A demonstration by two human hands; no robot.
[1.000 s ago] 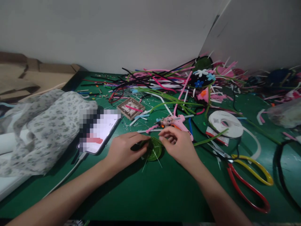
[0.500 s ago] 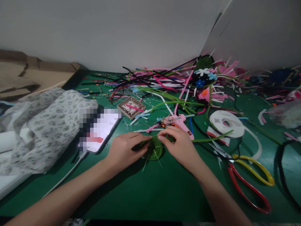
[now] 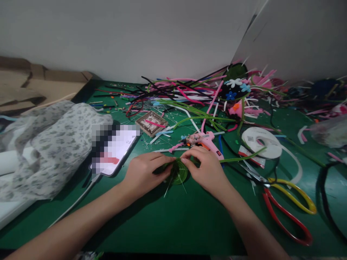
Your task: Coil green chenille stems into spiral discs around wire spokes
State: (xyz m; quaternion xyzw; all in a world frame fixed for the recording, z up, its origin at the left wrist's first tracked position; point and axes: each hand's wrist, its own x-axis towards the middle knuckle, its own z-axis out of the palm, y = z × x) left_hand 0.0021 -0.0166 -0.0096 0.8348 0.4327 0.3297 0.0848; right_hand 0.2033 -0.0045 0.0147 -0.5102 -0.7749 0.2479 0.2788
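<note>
A round coil of green pipe cleaner lies between my hands at the middle of the table, with thin pale wires sticking out toward me. My left hand pinches the coil's left and far edge between thumb and fingers. At the far right of the rim, my right hand has thumb and forefinger closed on the green pipe cleaner. Its loose tail runs out to the right behind that hand. The fingertips partly cover the coil's upper edge. Just beyond my right hand lies a pink glue gun.
Scissors with red and yellow handles lie at right, below a white ribbon spool. A phone with a cable and a patterned cloth are at left. Behind are a small square tray and heaped pipe cleaners.
My right hand has shifted very slightly, and the loose green tail's end has drawn a little to the left. My left hand keeps its place on the coil.
</note>
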